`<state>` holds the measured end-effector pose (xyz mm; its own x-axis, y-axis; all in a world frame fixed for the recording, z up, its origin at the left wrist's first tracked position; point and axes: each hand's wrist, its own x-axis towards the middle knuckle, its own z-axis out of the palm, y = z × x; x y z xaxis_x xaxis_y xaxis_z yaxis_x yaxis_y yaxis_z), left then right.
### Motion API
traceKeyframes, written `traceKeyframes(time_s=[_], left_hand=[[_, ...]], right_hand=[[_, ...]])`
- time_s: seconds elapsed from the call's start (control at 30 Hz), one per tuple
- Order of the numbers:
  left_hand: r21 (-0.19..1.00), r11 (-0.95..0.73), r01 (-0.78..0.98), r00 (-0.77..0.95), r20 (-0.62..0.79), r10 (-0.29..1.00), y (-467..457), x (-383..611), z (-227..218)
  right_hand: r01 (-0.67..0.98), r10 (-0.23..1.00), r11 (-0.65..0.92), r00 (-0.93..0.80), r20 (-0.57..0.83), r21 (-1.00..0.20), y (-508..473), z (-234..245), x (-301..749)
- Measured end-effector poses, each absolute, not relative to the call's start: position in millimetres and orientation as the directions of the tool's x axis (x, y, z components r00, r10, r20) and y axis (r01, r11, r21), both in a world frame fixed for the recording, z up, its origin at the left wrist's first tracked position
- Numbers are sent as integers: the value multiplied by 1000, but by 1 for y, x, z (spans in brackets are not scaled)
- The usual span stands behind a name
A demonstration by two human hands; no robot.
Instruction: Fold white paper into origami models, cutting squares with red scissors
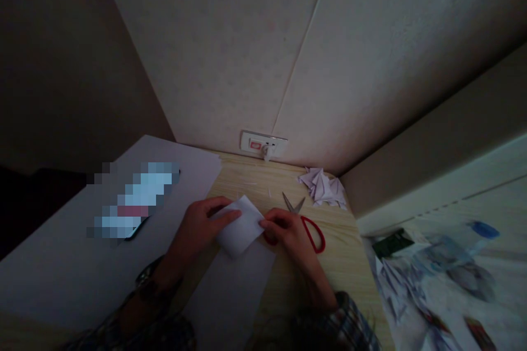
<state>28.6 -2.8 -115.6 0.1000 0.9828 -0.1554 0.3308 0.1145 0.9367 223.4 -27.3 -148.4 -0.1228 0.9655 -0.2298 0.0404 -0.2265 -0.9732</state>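
Note:
A small folded piece of white paper (242, 226) lies between both hands on a wooden desk (341, 263). My left hand (201, 227) presses its fingers on the paper's left side, thumb and fingers closed on it. My right hand (288, 230) pinches the paper's right edge. Red-handled scissors (307, 222) lie on the desk just behind my right hand, blades pointing away from me. A larger white sheet (230, 290) lies under the folded paper.
A big white sheet (74, 252) covers the desk's left part, with a blurred-out object on it. Folded paper shapes (323, 186) sit in the back corner by a wall socket (263, 145). To the right, a surface holds paper scraps and a plastic bottle (453, 252).

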Motion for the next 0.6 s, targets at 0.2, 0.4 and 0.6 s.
traceKeyframes(time_s=[0.2, 0.4, 0.6], left_hand=[[921, 59, 385, 198, -145, 969, -4, 30, -122], [910, 29, 414, 215, -129, 968, -7, 34, -122], [898, 6, 439, 285, -146, 947, -11, 40, -119]], right_hand=[[65, 976, -189, -100, -195, -980, -29, -147, 219], [89, 983, -146, -96, -154, -985, -30, -143, 216], [134, 995, -94, -30, -98, -986, -30, -140, 213]])
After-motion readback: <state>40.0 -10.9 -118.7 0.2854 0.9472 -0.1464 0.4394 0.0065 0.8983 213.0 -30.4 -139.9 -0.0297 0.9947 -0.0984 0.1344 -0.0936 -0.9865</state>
